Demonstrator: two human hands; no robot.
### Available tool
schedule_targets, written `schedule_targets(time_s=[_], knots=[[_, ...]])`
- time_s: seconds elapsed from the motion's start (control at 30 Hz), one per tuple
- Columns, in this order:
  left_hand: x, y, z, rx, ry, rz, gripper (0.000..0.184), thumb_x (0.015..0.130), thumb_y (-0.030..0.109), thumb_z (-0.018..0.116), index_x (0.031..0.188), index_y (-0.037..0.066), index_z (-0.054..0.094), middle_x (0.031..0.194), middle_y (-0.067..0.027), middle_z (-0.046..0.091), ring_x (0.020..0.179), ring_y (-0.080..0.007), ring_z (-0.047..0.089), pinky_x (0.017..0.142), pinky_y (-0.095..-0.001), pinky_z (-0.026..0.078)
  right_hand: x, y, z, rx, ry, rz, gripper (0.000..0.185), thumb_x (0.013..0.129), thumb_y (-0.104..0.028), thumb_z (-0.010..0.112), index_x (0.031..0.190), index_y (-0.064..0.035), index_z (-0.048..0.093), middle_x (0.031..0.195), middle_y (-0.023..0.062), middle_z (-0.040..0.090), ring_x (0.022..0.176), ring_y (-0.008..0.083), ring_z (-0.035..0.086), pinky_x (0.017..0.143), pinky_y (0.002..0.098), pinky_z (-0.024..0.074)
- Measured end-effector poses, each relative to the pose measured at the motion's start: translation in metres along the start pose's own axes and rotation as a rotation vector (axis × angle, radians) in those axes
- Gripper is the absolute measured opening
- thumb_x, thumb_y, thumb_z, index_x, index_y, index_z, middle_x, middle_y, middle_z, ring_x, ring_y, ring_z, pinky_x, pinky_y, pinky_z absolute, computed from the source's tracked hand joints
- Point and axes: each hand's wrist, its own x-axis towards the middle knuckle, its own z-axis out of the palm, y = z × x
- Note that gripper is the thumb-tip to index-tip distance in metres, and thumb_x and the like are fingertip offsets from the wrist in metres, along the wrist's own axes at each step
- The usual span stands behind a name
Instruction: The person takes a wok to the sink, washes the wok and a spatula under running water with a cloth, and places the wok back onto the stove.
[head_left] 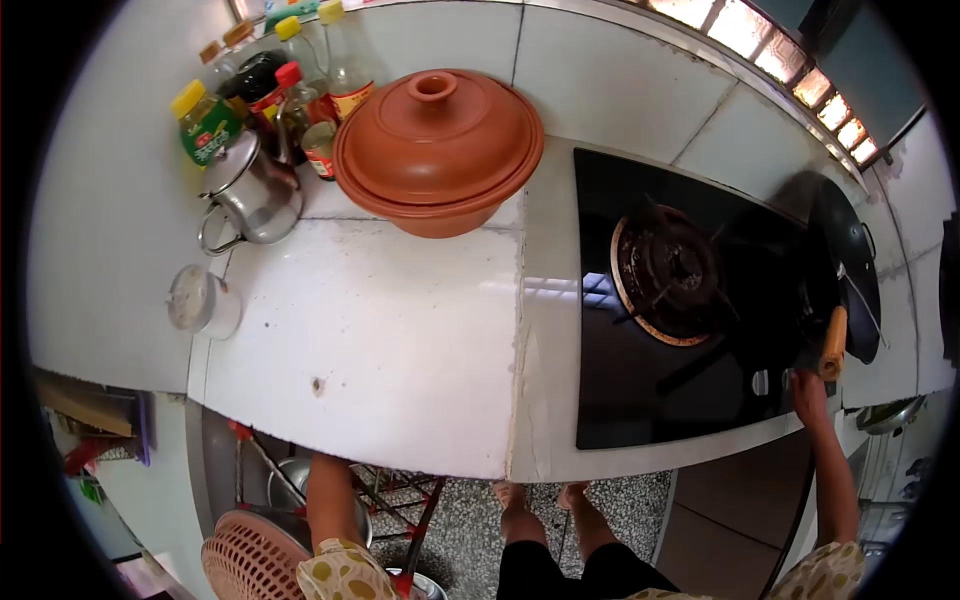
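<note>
My right hand (808,396) is at the front right edge of the black glass gas stove (640,400), its fingers closed round a control knob that they mostly cover. Just left of it sits a second, silver knob (760,382). Close above the hand is the wooden handle (833,345) of a dark wok (850,250), which stands tilted at the stove's right side. My left forearm (332,500) reaches under the counter's front edge, so the left hand is hidden. The near burner (680,265) has a bare pan support on it, and no flame shows.
A lidded clay pot (440,150) stands on the white counter (380,350). Left of it are a steel kettle (255,195), several sauce bottles (300,105) and a small lidded jar (205,303). Below the counter are a pink colander (250,560) and a metal rack (400,505).
</note>
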Motion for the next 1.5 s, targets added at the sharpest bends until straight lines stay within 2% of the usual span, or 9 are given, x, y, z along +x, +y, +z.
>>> schedule_targets(time_s=[0.37,0.77,1.0,1.03,1.13,1.2,1.23,1.3,1.5], knots=[[-0.008,-0.011,0.001,-0.033,-0.031,-0.089,0.042,0.071,0.014,0.055,0.11,-0.001,0.053,0.116,-0.0221,0.048,0.108,-0.0378,0.044,0.09,-0.0453,0.036,-0.003,-0.017,-0.001,-0.07,-0.022,0.049,0.029,0.089,-0.027,0.042,0.084,-0.0009,0.054,0.078,0.023,0.056,0.078,0.0417,0.054,0.066,0.0469,0.0414],[-0.021,-0.017,-0.005,-0.043,-0.045,-0.143,0.041,0.074,0.017,0.054,0.111,0.0,0.052,0.119,-0.0213,0.046,0.11,-0.038,0.042,0.091,-0.0461,0.035,0.004,-0.012,0.007,-0.15,0.257,-0.295,0.037,0.087,-0.03,0.04,0.077,0.0012,0.057,0.07,0.0252,0.058,0.065,0.0417,0.056,0.055,0.0481,0.044],[-0.021,-0.024,0.004,-0.071,-0.065,-0.165,0.041,0.075,0.019,0.053,0.112,0.001,0.052,0.121,-0.0208,0.045,0.112,-0.0381,0.041,0.092,-0.0466,0.034,-0.003,-0.011,-0.003,-0.026,-0.103,0.067,0.03,0.09,-0.029,0.041,0.087,-0.0015,0.052,0.079,0.0221,0.056,0.08,0.0409,0.055,0.066,0.0464,0.0419],[-0.019,-0.023,0.007,-0.083,-0.074,-0.164,0.041,0.075,0.019,0.053,0.112,0.001,0.052,0.121,-0.0207,0.044,0.112,-0.0382,0.041,0.093,-0.0467,0.034,-0.002,-0.007,-0.003,0.099,-0.057,-0.002,0.028,0.085,-0.025,0.049,0.075,0.0017,0.052,0.065,0.0218,0.054,0.066,0.038,0.056,0.058,0.0434,0.0417],[-0.007,-0.035,0.006,-0.095,-0.095,-0.184,0.041,0.076,0.019,0.053,0.112,0.001,0.052,0.122,-0.0205,0.044,0.112,-0.0382,0.04,0.093,-0.0469,0.034,0.003,-0.001,-0.013,0.102,-0.292,-0.078,0.031,0.087,-0.033,0.045,0.103,-0.0059,0.045,0.077,0.013,0.055,0.061,0.0248,0.058,0.055,0.0356,0.0482],[-0.003,-0.037,0.002,-0.105,-0.105,-0.207,0.04,0.076,0.02,0.053,0.112,0.001,0.052,0.122,-0.0204,0.044,0.113,-0.0382,0.04,0.093,-0.047,0.033,0.012,-0.004,-0.016,0.14,-0.385,-0.101,0.026,0.086,-0.027,0.043,0.1,-0.0054,0.046,0.074,0.008,0.052,0.055,0.0207,0.056,0.05,0.031,0.0477],[-0.002,-0.037,0.0,-0.105,-0.113,-0.213,0.04,0.077,0.02,0.053,0.112,0.001,0.052,0.123,-0.0203,0.043,0.113,-0.0383,0.04,0.093,-0.0471,0.033,0.01,-0.037,-0.04,0.312,-0.444,0.163,0.023,0.084,-0.022,0.045,0.099,-0.0052,0.047,0.074,0.0072,0.053,0.058,0.0189,0.057,0.049,0.0307,0.0477],[-0.002,-0.034,-0.004,-0.112,-0.117,-0.232,0.04,0.077,0.02,0.053,0.113,0.002,0.051,0.123,-0.0202,0.043,0.113,-0.0383,0.039,0.094,-0.0472,0.033,0.02,-0.001,-0.017,0.02,-0.405,-0.298,0.022,0.08,-0.015,0.049,0.099,-0.0029,0.053,0.082,0.0149,0.061,0.08,0.0321,0.059,0.071,0.0382,0.0472],[-0.027,-0.001,-0.005,-0.303,-0.098,-0.347,0.04,0.078,0.022,0.052,0.113,0.002,0.051,0.125,-0.0198,0.042,0.115,-0.0384,0.038,0.095,-0.0476,0.032,0.045,0.039,0.039,-0.028,-0.464,-0.284,0.021,0.078,-0.014,0.048,0.089,0.0015,0.056,0.087,0.0212,0.06,0.086,0.0358,0.058,0.072,0.0415,0.0461]])
